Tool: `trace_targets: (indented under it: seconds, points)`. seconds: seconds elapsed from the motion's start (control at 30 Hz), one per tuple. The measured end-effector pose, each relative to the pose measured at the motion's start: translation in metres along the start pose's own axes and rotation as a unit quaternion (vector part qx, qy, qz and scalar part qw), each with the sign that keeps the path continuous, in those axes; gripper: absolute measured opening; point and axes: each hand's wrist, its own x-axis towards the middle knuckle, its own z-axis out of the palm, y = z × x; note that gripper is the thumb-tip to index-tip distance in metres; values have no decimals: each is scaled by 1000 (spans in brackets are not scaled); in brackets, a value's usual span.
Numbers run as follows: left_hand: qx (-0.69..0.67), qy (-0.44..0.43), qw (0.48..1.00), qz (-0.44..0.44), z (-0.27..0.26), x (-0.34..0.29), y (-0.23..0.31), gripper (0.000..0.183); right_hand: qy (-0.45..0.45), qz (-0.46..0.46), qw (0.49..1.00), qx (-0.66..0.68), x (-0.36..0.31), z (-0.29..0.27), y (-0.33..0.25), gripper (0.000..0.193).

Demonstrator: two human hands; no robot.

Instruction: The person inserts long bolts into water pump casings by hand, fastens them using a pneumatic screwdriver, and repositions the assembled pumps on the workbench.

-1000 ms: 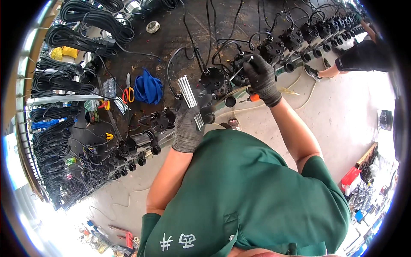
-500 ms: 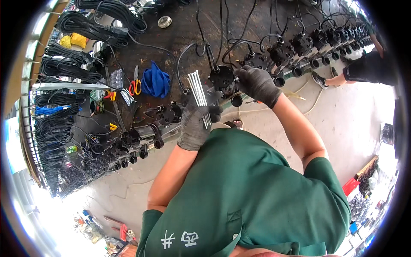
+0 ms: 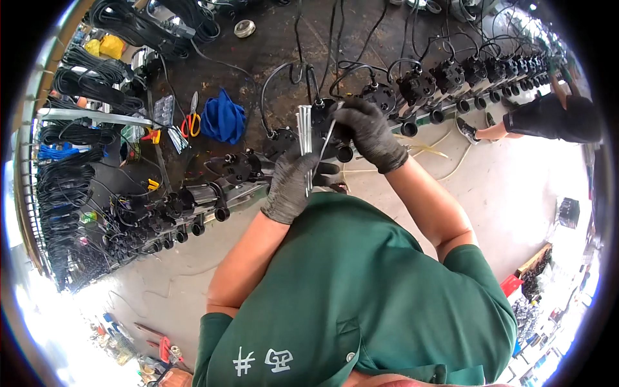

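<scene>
My left hand point(image 3: 288, 186), in a dark grey glove, is closed around a bunch of long silver bolts point(image 3: 305, 129) whose heads stand up above the fingers. My right hand point(image 3: 370, 137), gloved alike, pinches the upper end of a single long bolt point(image 3: 328, 139). This bolt slants down toward the left hand, beside the bunch. Just behind the hands is a black round-capped motor unit point(image 3: 320, 115) with a cable from its top, partly hidden by the right hand. Another black unit point(image 3: 379, 97) stands to its right.
Similar units point(image 3: 450, 76) line the bench edge on both sides. On the dark bench point(image 3: 258, 61) lie a blue cloth point(image 3: 223, 117), orange-handled scissors point(image 3: 191, 122) and a metal ring point(image 3: 244, 28). Coiled black cables point(image 3: 132, 29) hang at left. A person point(image 3: 548, 119) stands at far right.
My right hand has moved left from the motor unit toward the bunch and now pinches one bolt, slanted apart from the others. The view has shifted slightly.
</scene>
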Motion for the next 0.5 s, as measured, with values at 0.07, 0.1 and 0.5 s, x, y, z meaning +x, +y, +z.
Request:
trace_targets:
  seconds: [0.07,0.1,0.5]
  points:
    - [-5,51,999,3,-6,4,-8,32,30,-95,995,25,5,-22,-5,20]
    - [1,72,997,15,-11,4,-10,29,66,-146,987,7,9,-35,-13,17]
    - [-68,51,993,77,-31,3,-12,32,136,-318,851,-396,49,-81,-7,14]
